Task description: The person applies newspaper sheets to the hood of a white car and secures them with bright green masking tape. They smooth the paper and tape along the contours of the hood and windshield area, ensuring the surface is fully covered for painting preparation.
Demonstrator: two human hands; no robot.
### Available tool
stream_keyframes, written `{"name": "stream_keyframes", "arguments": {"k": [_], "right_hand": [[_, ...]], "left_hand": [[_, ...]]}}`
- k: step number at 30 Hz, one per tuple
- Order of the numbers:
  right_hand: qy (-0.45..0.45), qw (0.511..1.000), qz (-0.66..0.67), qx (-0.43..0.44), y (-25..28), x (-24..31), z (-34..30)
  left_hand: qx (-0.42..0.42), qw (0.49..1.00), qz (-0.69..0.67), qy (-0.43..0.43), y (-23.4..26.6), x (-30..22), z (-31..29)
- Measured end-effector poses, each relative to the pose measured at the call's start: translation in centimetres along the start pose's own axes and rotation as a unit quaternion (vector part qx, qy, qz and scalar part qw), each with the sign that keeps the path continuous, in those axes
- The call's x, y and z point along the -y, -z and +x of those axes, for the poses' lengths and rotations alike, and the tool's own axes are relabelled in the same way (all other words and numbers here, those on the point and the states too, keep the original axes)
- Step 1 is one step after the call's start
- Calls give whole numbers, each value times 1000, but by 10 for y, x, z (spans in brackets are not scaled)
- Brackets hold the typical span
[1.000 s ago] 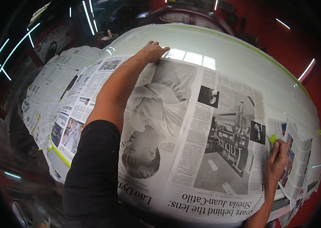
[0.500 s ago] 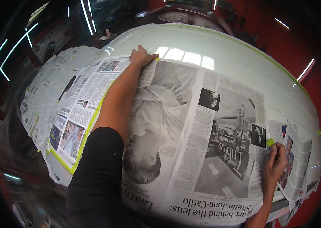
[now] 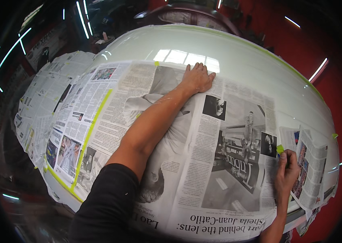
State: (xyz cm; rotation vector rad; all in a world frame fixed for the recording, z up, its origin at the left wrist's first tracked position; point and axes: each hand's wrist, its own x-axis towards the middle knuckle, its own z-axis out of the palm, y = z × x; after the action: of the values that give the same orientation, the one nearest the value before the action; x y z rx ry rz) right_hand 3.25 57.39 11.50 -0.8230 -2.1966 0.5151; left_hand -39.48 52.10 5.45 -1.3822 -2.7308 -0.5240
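A big newspaper sheet (image 3: 219, 162) lies spread over a curved glossy white car panel (image 3: 235, 52). My left hand (image 3: 197, 77) rests flat, palm down, on the sheet's far edge, with the arm stretched across the paper. At the sheet's right edge, my right hand (image 3: 286, 172) has its fingers curled and pinches a small piece of green tape (image 3: 280, 149). A smaller folded newspaper (image 3: 310, 170) lies just to the right of that hand.
More newspaper sheets (image 3: 57, 109) cover the panel's left side, joined by strips of green tape (image 3: 92, 129). A green tape line (image 3: 260, 46) follows the panel's far edge. Red walls and dark workshop surroundings lie beyond.
My left hand has slid to the right along the sheet's far edge. My right hand stays at the green tape on the right edge.
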Motion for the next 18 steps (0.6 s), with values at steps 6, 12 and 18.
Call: {"name": "stream_keyframes", "arguments": {"k": [6,12,18], "right_hand": [[-6,1000,15,-2,3,8,0],[-14,1000,4,17,6,-6,0],[17,1000,-3,-3,2,7,8]], "left_hand": [[8,997,-14,-78,-13,-50,3],[81,970,-40,-228,-5,-74,-14],[124,926,-44,-354,-9,-113,-45]]}}
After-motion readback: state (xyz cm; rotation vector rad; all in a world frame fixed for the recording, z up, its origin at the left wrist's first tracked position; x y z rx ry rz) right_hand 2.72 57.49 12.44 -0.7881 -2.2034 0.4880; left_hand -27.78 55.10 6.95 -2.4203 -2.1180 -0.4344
